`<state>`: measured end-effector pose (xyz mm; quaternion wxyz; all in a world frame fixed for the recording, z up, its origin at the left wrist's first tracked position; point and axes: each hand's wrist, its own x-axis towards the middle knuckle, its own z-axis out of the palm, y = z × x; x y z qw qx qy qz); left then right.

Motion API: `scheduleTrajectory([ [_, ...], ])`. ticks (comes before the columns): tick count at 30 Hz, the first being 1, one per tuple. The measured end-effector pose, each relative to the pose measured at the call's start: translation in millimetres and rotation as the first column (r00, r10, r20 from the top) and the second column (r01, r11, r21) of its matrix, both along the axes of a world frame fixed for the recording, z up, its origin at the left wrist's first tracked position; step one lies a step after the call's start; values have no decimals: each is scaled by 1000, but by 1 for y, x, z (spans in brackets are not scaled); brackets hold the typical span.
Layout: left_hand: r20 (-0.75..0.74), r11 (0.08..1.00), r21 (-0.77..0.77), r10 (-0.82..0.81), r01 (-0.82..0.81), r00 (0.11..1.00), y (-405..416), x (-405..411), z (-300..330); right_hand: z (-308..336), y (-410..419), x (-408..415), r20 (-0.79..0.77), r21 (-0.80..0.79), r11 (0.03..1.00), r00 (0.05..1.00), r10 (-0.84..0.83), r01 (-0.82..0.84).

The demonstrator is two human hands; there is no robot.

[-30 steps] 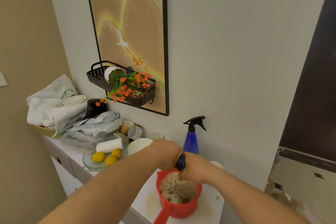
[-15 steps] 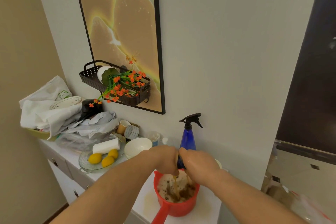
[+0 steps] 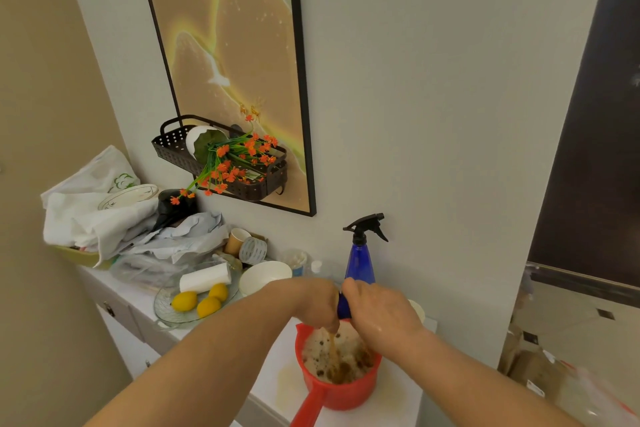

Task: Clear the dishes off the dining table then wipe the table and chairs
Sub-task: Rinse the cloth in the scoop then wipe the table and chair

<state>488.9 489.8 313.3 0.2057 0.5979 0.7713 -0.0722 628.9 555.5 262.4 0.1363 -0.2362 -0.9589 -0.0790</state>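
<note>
I have both hands over the red saucepan [image 3: 341, 381], which stands at the near end of the white counter [image 3: 273, 378], its handle pointing toward me. My left hand [image 3: 313, 300] and right hand [image 3: 379, 314] are curled tight around a dark blue cloth [image 3: 343, 307], only a strip of which shows between them. A thin brown stream runs from under my left hand down into the foamy brown water in the saucepan. Just behind my hands a blue spray bottle [image 3: 360, 262] with a black trigger stands against the wall. To its left on the counter are a white bowl [image 3: 265, 276], a paper cup [image 3: 237, 241] and a roll of tape [image 3: 252, 250]. A glass dish [image 3: 162, 307] further left holds three lemons [image 3: 202, 300] and a white roll. Beyond that is a heap of white cloths and bags [image 3: 100, 218] with a plate [image 3: 128, 196] on top. A dark wire basket [image 3: 169, 149] with orange flowers [image 3: 235, 163] hangs in front of a framed picture [image 3: 235, 45].
</note>
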Motion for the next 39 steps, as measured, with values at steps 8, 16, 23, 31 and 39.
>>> scheduleTrajectory([
  [8,-392,928,286,-116,240,913,-1,-6,11,-2,11,-9,-211,-765,644,942,-260,7],
  [16,-677,600,406,-308,689,668,-28,-19,8,25,20,20,-68,-662,-596,828,-556,-455],
  [23,-711,280,498,-410,821,571,-16,-17,17,26,9,20,-245,-599,-759,961,-129,-255],
  [31,-791,137,453,-395,881,468,-11,-8,40,27,3,23,-378,-622,-772,914,149,-132],
  [39,-705,242,436,-507,867,496,-3,0,34,26,10,27,-224,-763,-642,962,158,-72],
])
